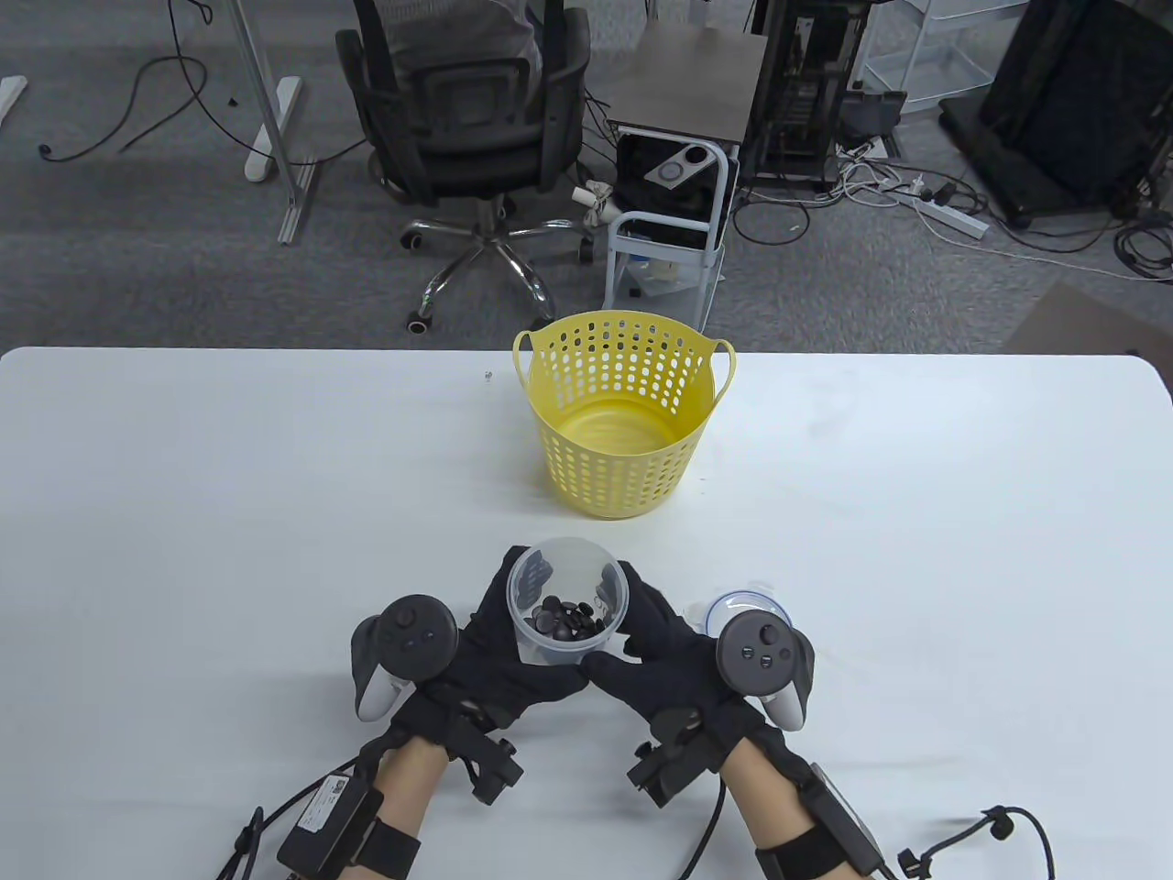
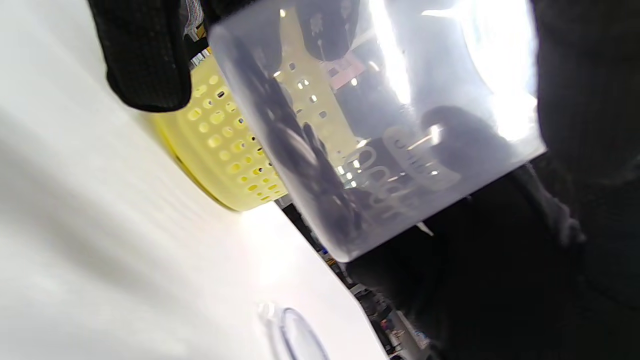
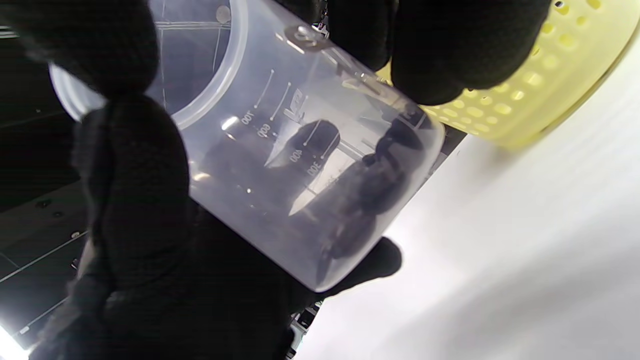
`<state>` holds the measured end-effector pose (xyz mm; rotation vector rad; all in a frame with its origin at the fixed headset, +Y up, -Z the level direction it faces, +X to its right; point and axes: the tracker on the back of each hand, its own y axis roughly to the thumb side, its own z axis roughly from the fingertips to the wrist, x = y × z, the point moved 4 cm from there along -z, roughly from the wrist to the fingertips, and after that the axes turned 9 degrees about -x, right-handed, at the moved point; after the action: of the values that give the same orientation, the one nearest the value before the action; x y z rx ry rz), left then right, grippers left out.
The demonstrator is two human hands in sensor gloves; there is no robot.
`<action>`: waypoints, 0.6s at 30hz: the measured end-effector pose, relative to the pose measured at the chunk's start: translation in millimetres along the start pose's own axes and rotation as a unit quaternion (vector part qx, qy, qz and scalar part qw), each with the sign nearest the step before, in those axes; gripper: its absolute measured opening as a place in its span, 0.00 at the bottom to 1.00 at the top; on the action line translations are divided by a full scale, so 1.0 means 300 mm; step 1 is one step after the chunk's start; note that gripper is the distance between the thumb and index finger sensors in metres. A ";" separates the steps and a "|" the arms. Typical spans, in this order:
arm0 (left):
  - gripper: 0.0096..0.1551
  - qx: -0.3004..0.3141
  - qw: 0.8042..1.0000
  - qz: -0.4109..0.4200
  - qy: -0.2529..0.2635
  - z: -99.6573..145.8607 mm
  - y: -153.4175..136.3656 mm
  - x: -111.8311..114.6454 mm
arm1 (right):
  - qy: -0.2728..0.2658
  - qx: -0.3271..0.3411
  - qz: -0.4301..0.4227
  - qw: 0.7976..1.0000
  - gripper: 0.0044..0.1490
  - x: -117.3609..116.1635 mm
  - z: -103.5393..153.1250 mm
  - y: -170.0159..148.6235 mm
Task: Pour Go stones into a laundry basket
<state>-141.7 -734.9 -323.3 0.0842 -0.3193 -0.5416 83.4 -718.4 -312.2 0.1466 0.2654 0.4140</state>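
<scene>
A clear plastic measuring cup (image 1: 566,600) holds several black Go stones (image 1: 570,618) in its bottom. My left hand (image 1: 499,642) grips the cup from the left and my right hand (image 1: 652,646) grips it from the right, near the table's front middle. The cup is open at the top. The yellow perforated laundry basket (image 1: 623,417) stands upright behind the cup, near the table's far edge. In the left wrist view the cup (image 2: 380,125) fills the frame with the basket (image 2: 225,145) behind. In the right wrist view the cup (image 3: 300,150) shows stones (image 3: 370,195) inside, with the basket (image 3: 540,80) beyond.
A clear round lid (image 1: 747,605) lies on the white table (image 1: 229,513) just right of my right hand; it also shows in the left wrist view (image 2: 300,335). An office chair (image 1: 476,137) and a cart (image 1: 674,192) stand beyond the table.
</scene>
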 end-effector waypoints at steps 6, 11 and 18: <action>0.83 0.043 0.998 0.005 0.040 -0.002 -0.006 -0.022 | 0.002 0.008 0.016 1.000 0.59 -0.019 0.006 0.019; 0.82 0.048 0.994 -0.006 0.097 0.002 0.007 -0.057 | 0.000 0.008 0.044 0.999 0.56 -0.009 0.001 0.016; 0.81 0.001 0.988 -0.005 0.156 0.010 -0.041 -0.100 | -0.043 0.005 0.098 0.994 0.51 0.012 0.001 0.000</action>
<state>-172.9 -729.9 -330.8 0.1698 -0.0138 -0.5283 86.8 -716.9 -312.6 0.2014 0.1690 0.5993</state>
